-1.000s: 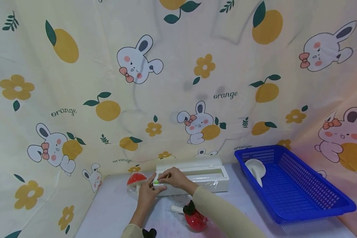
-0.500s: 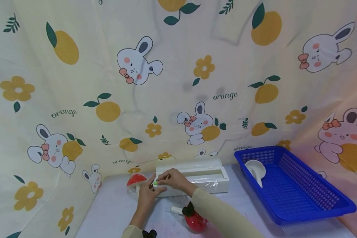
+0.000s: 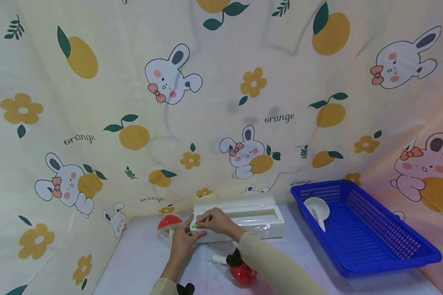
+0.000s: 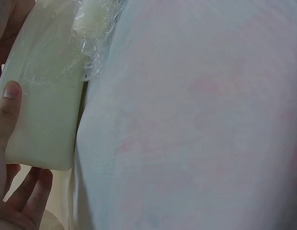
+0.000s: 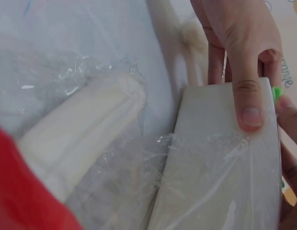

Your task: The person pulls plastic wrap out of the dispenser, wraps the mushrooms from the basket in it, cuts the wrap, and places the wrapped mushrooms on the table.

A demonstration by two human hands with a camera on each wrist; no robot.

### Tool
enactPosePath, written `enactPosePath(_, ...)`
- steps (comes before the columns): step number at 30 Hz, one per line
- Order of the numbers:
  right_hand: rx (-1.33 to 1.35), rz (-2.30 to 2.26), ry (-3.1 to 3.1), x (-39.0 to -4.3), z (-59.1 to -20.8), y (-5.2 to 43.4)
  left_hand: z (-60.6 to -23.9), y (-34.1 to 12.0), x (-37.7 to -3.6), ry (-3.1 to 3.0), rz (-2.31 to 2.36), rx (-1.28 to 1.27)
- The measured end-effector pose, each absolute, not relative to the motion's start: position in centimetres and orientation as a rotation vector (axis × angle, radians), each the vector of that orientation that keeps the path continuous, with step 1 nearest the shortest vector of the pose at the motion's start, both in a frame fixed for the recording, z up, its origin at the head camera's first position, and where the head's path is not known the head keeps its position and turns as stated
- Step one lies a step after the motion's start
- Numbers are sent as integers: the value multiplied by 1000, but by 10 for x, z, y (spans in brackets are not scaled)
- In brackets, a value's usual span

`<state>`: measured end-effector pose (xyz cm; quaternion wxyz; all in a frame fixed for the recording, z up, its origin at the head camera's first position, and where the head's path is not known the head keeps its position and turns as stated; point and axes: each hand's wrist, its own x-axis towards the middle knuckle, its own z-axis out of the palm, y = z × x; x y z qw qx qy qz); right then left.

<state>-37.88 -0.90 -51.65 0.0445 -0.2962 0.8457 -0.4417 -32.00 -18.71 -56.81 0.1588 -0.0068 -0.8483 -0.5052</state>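
Observation:
A white cling-film dispenser box lies on the table with its lid open. My left hand grips the box's left end; its thumb presses on the front face, also seen in the left wrist view as the thumb on the box. My right hand reaches over the top edge and pinches the small green slider at that same end. A sheet of film hangs over the box front.
A red scoop with a white handle, wrapped in film, lies in front of the box. Another red item sits left of it. A blue basket holding a white spoon stands at right. Printed cloth walls enclose the table.

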Motion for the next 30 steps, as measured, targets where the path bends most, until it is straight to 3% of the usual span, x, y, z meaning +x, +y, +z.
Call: enactPosePath(30,-1016,-997,2770,-380,-498,18,-563,-185,-318,-2442,-1501,34)
